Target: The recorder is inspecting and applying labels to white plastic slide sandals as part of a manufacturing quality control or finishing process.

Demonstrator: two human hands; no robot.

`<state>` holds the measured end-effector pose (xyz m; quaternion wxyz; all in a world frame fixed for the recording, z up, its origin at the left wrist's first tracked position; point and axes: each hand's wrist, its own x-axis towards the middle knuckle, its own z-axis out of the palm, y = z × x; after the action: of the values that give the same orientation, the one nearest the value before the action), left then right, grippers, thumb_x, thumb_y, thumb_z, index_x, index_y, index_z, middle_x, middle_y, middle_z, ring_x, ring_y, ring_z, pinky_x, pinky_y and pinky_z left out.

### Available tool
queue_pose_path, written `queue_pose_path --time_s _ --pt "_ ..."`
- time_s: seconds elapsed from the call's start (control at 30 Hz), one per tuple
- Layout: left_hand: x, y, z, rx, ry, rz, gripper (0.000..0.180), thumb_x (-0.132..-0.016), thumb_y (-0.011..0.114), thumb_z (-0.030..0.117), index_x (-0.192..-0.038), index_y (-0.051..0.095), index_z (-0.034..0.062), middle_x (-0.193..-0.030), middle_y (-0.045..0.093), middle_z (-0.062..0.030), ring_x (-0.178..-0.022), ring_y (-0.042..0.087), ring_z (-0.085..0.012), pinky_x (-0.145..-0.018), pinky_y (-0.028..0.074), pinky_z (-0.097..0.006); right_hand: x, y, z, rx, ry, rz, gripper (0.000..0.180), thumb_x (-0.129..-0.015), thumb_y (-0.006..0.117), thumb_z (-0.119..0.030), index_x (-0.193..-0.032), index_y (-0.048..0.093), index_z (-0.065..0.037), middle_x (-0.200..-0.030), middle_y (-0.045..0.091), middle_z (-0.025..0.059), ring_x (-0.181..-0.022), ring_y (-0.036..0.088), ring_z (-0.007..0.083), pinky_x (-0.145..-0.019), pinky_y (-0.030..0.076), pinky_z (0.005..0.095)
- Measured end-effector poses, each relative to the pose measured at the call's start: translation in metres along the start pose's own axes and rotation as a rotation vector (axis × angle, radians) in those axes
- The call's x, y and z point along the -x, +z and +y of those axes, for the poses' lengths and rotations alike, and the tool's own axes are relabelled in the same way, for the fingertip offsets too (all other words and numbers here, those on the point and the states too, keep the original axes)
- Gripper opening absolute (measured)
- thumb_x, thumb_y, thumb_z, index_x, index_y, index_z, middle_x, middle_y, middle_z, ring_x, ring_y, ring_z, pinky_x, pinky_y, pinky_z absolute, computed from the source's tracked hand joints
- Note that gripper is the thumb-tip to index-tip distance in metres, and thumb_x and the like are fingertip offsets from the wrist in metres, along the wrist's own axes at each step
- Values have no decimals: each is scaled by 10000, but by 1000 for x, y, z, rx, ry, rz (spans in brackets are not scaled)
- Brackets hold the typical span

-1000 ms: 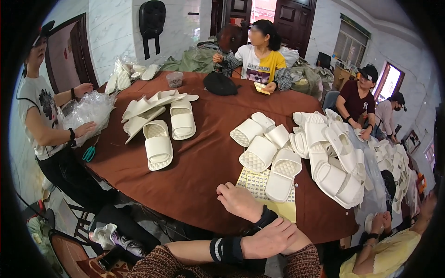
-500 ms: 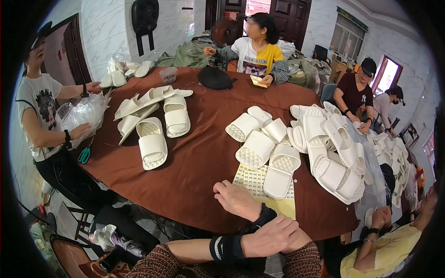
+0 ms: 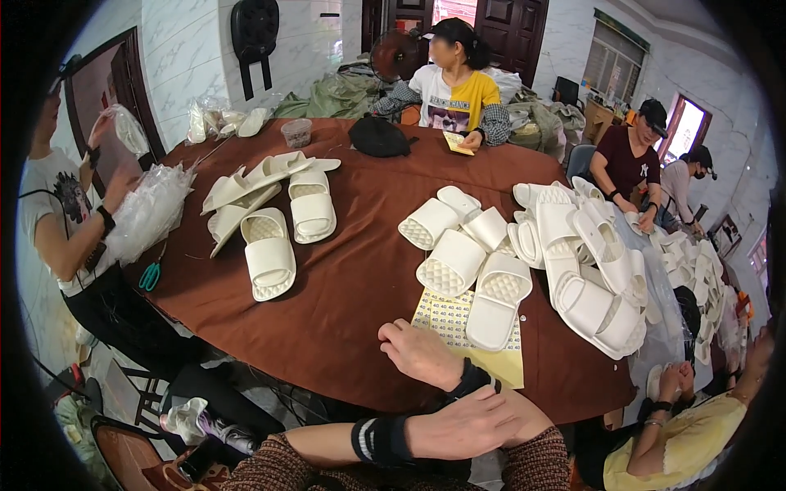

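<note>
My right hand (image 3: 420, 353) reaches leftward over the table's near edge. Its fingers are loosely bent, a little apart, with nothing between them. Around that wrist is a black wristband (image 3: 471, 378). My left hand (image 3: 458, 424) crosses over my right forearm, its fingers closed at the wristband's edge; the fingertips are partly hidden. A second dark band with a pale stripe (image 3: 381, 442) circles my left wrist. Beyond my right hand lies a yellow sticker sheet (image 3: 446, 319) with rows of small labels. A white slipper (image 3: 498, 307) rests partly on it, beside several more.
A brown cloth (image 3: 352, 327) covers the table. White slippers (image 3: 268, 254) lie at left, and a larger slipper pile (image 3: 585, 262) at right. Teal scissors (image 3: 150, 276), a black cap (image 3: 381, 137) and a small tub (image 3: 296, 132) lie toward the edges. Several people surround the table.
My left hand has slid a little left, its fingers now at the wristband. The person at left has lifted a clear bag with something white. The person across has lowered one hand.
</note>
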<state>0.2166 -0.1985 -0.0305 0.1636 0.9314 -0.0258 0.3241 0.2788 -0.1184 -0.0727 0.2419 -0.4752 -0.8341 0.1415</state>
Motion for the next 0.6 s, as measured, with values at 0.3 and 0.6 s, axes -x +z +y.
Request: queue_pose_path --time_s 0.3,0.6 --pt "52 -67 -22 -72 -163 253 312 -733 710 34 -1035 635 23 -990 579 -118 -856 562 -288 -755 463 -390 1 -6 5 -49 -41 -67 170 -877 595 -176 -1001 526 -82 -934 570 115 -859 597 334 -706 494 425" --pt "128 -101 -60 -464 -628 457 226 -730 660 -45 -941 636 31 -888 612 -125 -833 583 -316 -731 484 -381 2 -8 -6 6 14 -13 170 -883 587 -179 -1012 548 -75 -919 573 114 -823 604 339 -695 501 434"
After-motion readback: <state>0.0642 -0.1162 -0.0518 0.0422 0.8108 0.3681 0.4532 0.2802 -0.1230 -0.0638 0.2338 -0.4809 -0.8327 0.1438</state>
